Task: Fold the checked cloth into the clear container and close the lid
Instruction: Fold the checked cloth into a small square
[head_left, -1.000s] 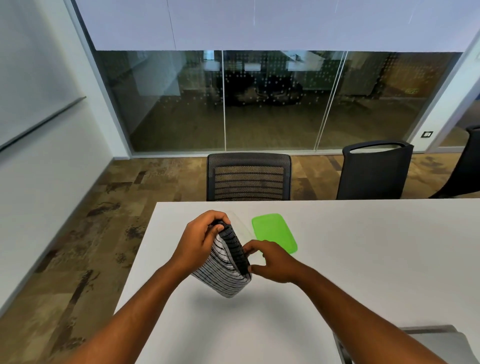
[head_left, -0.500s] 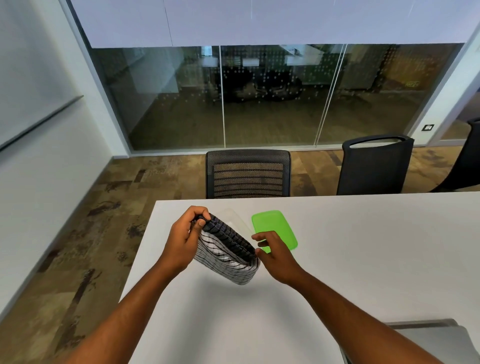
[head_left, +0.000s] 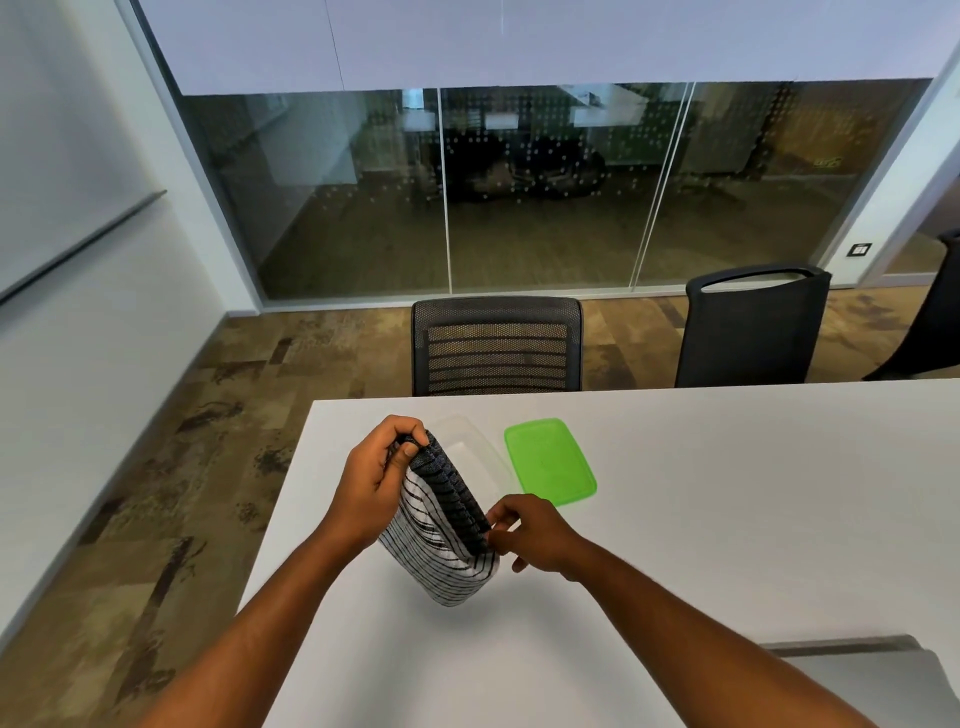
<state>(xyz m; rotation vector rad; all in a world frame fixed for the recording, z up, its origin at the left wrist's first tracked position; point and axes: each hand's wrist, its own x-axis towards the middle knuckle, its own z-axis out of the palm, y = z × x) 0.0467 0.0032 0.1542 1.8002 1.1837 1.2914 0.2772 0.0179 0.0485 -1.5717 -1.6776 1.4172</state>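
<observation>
The checked cloth (head_left: 441, 530), black and white and folded into a thick bundle, hangs above the white table between both hands. My left hand (head_left: 374, 483) grips its far top corner. My right hand (head_left: 535, 532) pinches its near top corner. Behind the cloth lies the clear container (head_left: 470, 452), open and partly hidden by the cloth. The green lid (head_left: 550, 460) lies flat on the table just right of the container.
The white table (head_left: 727, 519) has its left edge close to my left arm. A grey flat object (head_left: 857, 670) sits at the near right. A mesh chair (head_left: 496, 345) and a black chair (head_left: 753, 325) stand behind the far edge.
The cloth bundle has dropped a little and turned, its lower fold hanging nearer the table. My right hand has slid back to pinch the near corner.
</observation>
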